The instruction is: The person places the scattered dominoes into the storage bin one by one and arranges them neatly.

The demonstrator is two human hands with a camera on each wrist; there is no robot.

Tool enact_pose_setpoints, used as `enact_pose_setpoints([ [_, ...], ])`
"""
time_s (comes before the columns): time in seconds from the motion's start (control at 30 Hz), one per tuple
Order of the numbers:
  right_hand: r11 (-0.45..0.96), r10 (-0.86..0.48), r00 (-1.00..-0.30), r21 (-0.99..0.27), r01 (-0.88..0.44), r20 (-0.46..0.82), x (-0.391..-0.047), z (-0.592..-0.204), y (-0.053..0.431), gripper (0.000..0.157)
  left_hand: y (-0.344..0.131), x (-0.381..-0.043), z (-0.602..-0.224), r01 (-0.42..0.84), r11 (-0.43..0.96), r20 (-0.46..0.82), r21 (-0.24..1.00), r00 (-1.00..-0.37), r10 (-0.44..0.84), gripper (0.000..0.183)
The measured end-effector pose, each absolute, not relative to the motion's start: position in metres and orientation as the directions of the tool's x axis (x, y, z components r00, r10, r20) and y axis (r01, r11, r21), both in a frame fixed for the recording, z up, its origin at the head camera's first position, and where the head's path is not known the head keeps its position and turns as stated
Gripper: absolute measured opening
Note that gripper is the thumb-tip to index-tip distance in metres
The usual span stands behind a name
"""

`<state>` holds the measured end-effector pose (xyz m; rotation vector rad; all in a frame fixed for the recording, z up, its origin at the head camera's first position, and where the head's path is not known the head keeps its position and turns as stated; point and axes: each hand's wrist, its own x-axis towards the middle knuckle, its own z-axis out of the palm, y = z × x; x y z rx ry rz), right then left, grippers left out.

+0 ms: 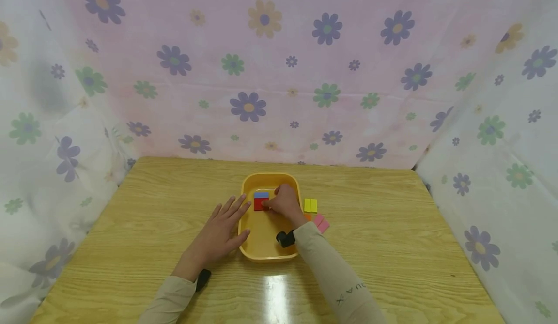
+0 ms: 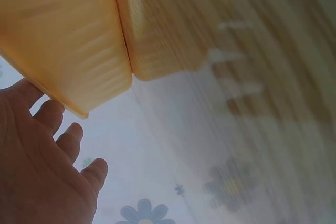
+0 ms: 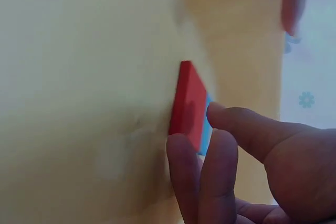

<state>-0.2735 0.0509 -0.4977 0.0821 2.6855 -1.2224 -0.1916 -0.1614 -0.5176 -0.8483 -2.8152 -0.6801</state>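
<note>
My left grip (image 1: 219, 234) spreads loosely at the left rim of the tray (image 1: 261, 239). Inside, my right grip (image 1: 285, 203) touches the red block (image 3: 193, 109), just near of the blue block (image 1: 261, 195); whether it pinches, I can't tell. Only the head view shows yellow tiles (image 1: 307, 206) to the right.

Dark letters (image 1: 350, 292) (only "A" and "X" read clearly) stand on the right sleeve (image 1: 335, 268), lower right of the head view.
</note>
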Motion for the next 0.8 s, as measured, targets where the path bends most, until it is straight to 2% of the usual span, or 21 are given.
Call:
enact_pose_setpoints([
  [0.17,0.624,-0.063,-0.973,-0.770,0.134,-0.221,-0.269,-0.483,0.052,0.052,-0.162,-0.193,-0.519,0.550,0.738,0.238,0.392,-0.835,0.496,0.071],
  [0.3,0.503,-0.131,-0.967,-0.855,0.124,-0.218,-0.263,-0.462,0.058,0.048,-0.162,-0.193,-0.520,0.548,0.736,0.240,0.396,-0.836,0.493,0.072],
  [0.5,0.286,-0.193,-0.979,-0.958,0.002,-0.060,-0.254,-0.440,0.078,0.035,-0.162,-0.192,-0.520,0.539,0.738,0.235,0.407,-0.842,0.485,0.072],
  [0.63,0.201,-0.091,-0.995,-0.978,-0.058,0.040,-0.247,-0.435,0.097,0.027,-0.162,-0.191,-0.519,0.537,0.738,0.228,0.408,-0.843,0.487,0.072],
  [0.8,0.178,0.072,-0.997,-0.984,-0.022,0.035,-0.244,-0.445,0.127,0.026,-0.161,-0.191,-0.519,0.534,0.738,0.215,0.413,-0.844,0.491,0.072],
])
